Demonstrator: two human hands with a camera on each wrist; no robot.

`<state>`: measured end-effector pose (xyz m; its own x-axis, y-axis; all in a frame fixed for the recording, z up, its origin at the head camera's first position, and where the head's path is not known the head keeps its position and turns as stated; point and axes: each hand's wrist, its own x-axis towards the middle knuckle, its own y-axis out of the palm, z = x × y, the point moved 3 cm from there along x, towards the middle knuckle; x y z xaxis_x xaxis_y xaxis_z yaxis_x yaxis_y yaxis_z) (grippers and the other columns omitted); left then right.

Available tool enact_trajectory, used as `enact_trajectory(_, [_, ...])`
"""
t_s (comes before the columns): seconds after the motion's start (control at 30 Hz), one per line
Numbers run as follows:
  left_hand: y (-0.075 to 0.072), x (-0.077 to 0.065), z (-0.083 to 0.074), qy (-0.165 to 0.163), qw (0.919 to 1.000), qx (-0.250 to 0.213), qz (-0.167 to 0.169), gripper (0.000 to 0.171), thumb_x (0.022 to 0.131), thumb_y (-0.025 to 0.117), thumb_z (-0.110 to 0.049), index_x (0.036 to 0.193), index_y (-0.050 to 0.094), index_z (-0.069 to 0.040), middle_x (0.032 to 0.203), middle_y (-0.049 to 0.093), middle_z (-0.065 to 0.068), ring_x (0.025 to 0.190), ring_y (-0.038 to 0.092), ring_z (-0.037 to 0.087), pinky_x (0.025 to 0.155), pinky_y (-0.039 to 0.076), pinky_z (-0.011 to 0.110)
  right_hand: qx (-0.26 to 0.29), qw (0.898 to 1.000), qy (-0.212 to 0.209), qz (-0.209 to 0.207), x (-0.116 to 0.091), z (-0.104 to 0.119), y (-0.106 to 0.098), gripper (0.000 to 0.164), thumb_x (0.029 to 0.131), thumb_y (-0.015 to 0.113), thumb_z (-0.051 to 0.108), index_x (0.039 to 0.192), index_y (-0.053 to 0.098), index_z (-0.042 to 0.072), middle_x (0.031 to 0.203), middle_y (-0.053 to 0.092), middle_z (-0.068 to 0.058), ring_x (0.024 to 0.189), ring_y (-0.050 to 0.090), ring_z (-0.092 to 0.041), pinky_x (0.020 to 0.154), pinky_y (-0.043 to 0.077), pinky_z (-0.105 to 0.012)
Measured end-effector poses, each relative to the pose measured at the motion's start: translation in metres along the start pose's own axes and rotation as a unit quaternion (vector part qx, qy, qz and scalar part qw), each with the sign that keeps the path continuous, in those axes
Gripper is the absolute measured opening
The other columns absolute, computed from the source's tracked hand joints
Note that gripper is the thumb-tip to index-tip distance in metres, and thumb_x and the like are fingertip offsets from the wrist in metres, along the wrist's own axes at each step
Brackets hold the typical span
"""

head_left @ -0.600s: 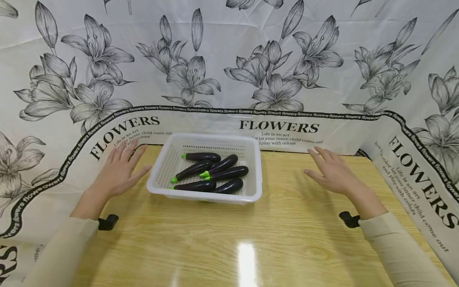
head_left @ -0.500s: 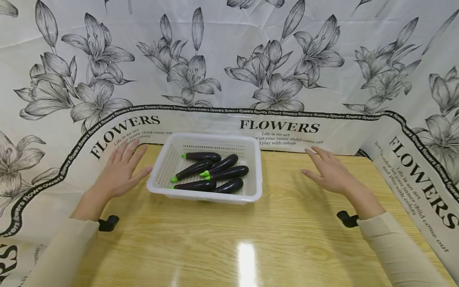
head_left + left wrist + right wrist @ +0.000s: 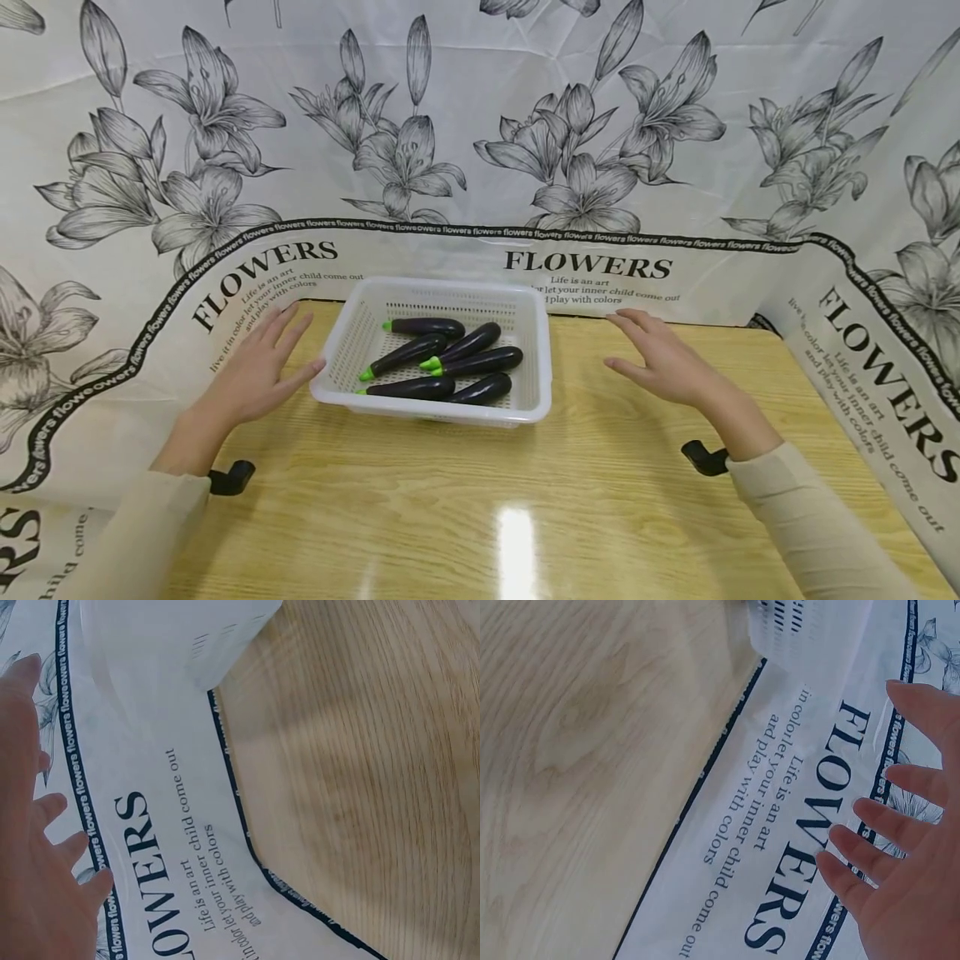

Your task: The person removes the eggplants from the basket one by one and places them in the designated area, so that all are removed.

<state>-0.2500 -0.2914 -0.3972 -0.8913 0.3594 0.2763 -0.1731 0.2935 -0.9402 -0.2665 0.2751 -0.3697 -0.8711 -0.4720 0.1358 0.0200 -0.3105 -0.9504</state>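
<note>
A white plastic basket (image 3: 442, 410) with perforated walls stands at the back of the table. Inside it lie several dark purple eggplants (image 3: 480, 361), most with a bright green stem end showing. My left hand (image 3: 251, 375) is just left of the basket, fingers spread and holding nothing; its thumb tip overlaps the rim in the head view, and whether they touch I cannot tell. To the right of the basket, clearly apart from it, my right hand (image 3: 667, 358) hovers with extended fingers and an empty palm. Each wrist view shows a basket corner (image 3: 180, 645) beyond the hand.
The wood-grain table (image 3: 420, 517) extends in front of the basket and to its right. A white cloth (image 3: 510, 167) with printed lilies and lettering hangs along the back and both sides. A black wrist mount (image 3: 232, 477) protrudes by the left sleeve, another (image 3: 705, 457) by the right.
My right hand has moved left, nearer the basket. The left hand has shifted slightly right, its thumb now at the basket's rim in the head view. The basket and eggplants stay in place.
</note>
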Motion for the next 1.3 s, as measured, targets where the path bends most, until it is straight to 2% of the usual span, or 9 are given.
enact_trajectory(0.23, [0.005, -0.002, -0.008, 0.006, 0.9994, -0.032, 0.006, 0.085, 0.102, 0.057, -0.049, 0.165, 0.016, -0.009, 0.171, 0.011, 0.016, 0.154, 0.014, 0.045, 0.118, 0.020, 0.069, 0.031, 0.999, -0.021, -0.003, 0.014, 0.015, 0.007, 0.069, 0.103, 0.063, 0.034, 0.156, 0.036, -0.001, 0.156, 0.037, -0.026, 0.143, 0.035, -0.048, 0.117, 0.029, -0.065])
enact_trajectory(0.4, [0.011, -0.001, -0.013, -0.019, 0.9982, -0.044, 0.037, 0.090, 0.101, 0.056, -0.055, 0.165, 0.013, -0.007, 0.172, 0.005, 0.014, 0.155, 0.011, 0.042, 0.119, 0.020, 0.067, 0.048, 0.998, -0.028, 0.001, 0.026, 0.026, 0.011, 0.066, 0.103, 0.064, 0.032, 0.153, 0.040, -0.003, 0.156, 0.039, -0.026, 0.143, 0.036, -0.046, 0.118, 0.029, -0.063])
enact_trajectory(0.53, [0.015, -0.001, -0.018, -0.027, 0.9965, -0.059, 0.053, 0.093, 0.101, 0.057, -0.056, 0.164, 0.014, -0.002, 0.171, 0.005, 0.016, 0.155, 0.010, 0.044, 0.120, 0.019, 0.067, 0.056, 0.998, -0.030, 0.005, 0.035, 0.032, 0.017, 0.065, 0.102, 0.064, 0.032, 0.152, 0.041, -0.004, 0.155, 0.040, -0.025, 0.144, 0.037, -0.044, 0.119, 0.029, -0.061])
enact_trajectory(0.67, [0.019, 0.000, -0.021, -0.020, 0.9962, -0.065, 0.054, 0.095, 0.099, 0.059, -0.056, 0.162, 0.017, 0.003, 0.171, 0.007, 0.019, 0.153, 0.013, 0.047, 0.119, 0.020, 0.068, 0.069, 0.997, -0.041, 0.001, 0.042, 0.036, 0.022, 0.063, 0.102, 0.065, 0.029, 0.151, 0.043, -0.005, 0.154, 0.041, -0.025, 0.143, 0.039, -0.044, 0.118, 0.030, -0.062])
enact_trajectory(0.8, [0.023, 0.001, -0.023, -0.018, 0.9964, -0.067, 0.048, 0.098, 0.097, 0.061, -0.057, 0.162, 0.018, 0.001, 0.170, 0.009, 0.019, 0.152, 0.017, 0.048, 0.117, 0.025, 0.068, 0.080, 0.995, -0.058, -0.005, 0.048, 0.042, 0.024, 0.062, 0.101, 0.066, 0.026, 0.149, 0.044, -0.006, 0.154, 0.041, -0.025, 0.142, 0.040, -0.044, 0.118, 0.031, -0.062])
enact_trajectory(0.97, [0.028, 0.003, -0.025, -0.025, 0.9959, -0.074, 0.045, 0.102, 0.095, 0.063, -0.061, 0.163, 0.017, 0.000, 0.170, 0.011, 0.020, 0.151, 0.022, 0.048, 0.115, 0.030, 0.068, 0.087, 0.994, -0.061, 0.002, 0.058, 0.051, 0.027, 0.064, 0.101, 0.066, 0.028, 0.152, 0.043, -0.004, 0.156, 0.038, -0.024, 0.144, 0.037, -0.042, 0.120, 0.029, -0.059])
enact_trajectory(1.13, [0.035, 0.007, -0.030, -0.032, 0.9954, -0.076, 0.050, 0.107, 0.093, 0.061, -0.065, 0.162, 0.016, 0.003, 0.169, 0.010, 0.022, 0.150, 0.021, 0.050, 0.116, 0.028, 0.068, 0.095, 0.993, -0.066, 0.017, 0.068, 0.061, 0.031, 0.065, 0.101, 0.066, 0.028, 0.153, 0.041, -0.002, 0.154, 0.040, -0.024, 0.143, 0.040, -0.041, 0.120, 0.030, -0.057])
enact_trajectory(1.3, [0.044, 0.010, -0.035, -0.042, 0.9934, -0.084, 0.066, 0.111, 0.093, 0.057, -0.070, 0.163, 0.010, 0.002, 0.170, 0.006, 0.021, 0.152, 0.018, 0.049, 0.117, 0.026, 0.068, 0.097, 0.992, -0.078, 0.032, 0.082, 0.069, 0.039, 0.064, 0.102, 0.064, 0.031, 0.152, 0.043, -0.003, 0.149, 0.046, -0.023, 0.133, 0.050, -0.040, 0.113, 0.040, -0.056])
